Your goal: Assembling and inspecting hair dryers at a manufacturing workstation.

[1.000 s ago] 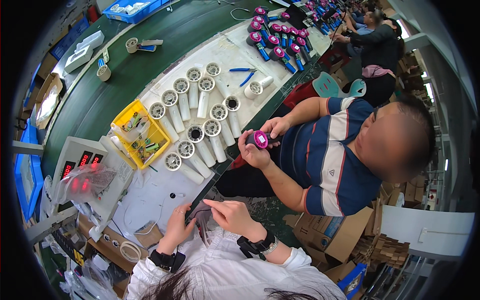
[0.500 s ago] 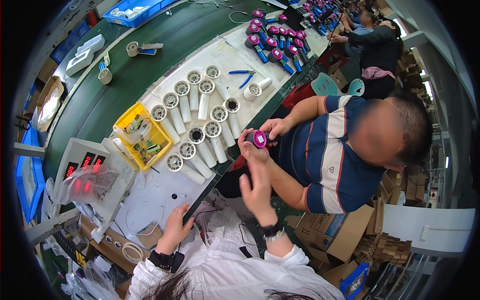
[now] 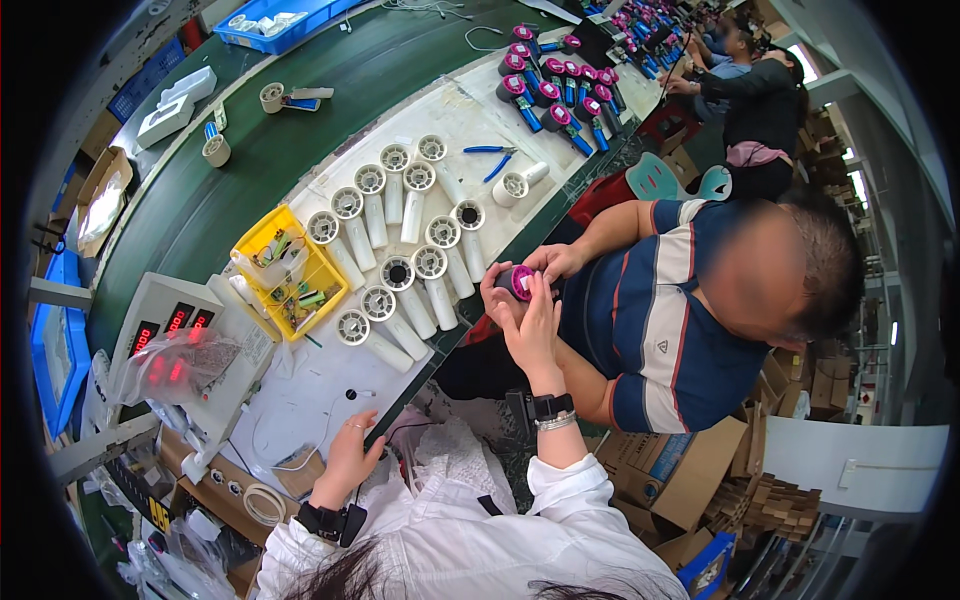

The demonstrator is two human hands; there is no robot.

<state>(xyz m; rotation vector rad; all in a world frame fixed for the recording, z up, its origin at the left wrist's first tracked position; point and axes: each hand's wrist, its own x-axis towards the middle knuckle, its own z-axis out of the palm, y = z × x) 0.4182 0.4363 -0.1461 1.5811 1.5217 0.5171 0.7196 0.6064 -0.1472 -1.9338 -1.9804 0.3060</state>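
Observation:
My right hand (image 3: 530,335) is stretched out with its fingers extended, close against the round magenta-faced part (image 3: 521,281). That part is held by the co-worker's hands (image 3: 557,261) beside the table edge; whether my fingertips touch it I cannot tell. My left hand (image 3: 350,447) rests by the near edge of the table, fingers apart, nothing in it. Beyond it, a small round black piece (image 3: 351,394) sits on the white surface next to a thin cable. Several white handheld housings with round slotted heads (image 3: 379,302) lie in rows ahead of my hands.
A yellow bin (image 3: 325,272) of small parts stands beside a scale (image 3: 160,330) with red digits. Blue-handled pliers (image 3: 490,159) lie past the housings. Farther off are several magenta-and-blue assemblies (image 3: 556,115). The co-worker (image 3: 640,320) sits at the right, near cardboard boxes (image 3: 670,470).
My right hand has moved up and away from me, to the magenta-faced part in the co-worker's hands. My left hand has stayed nearly still.

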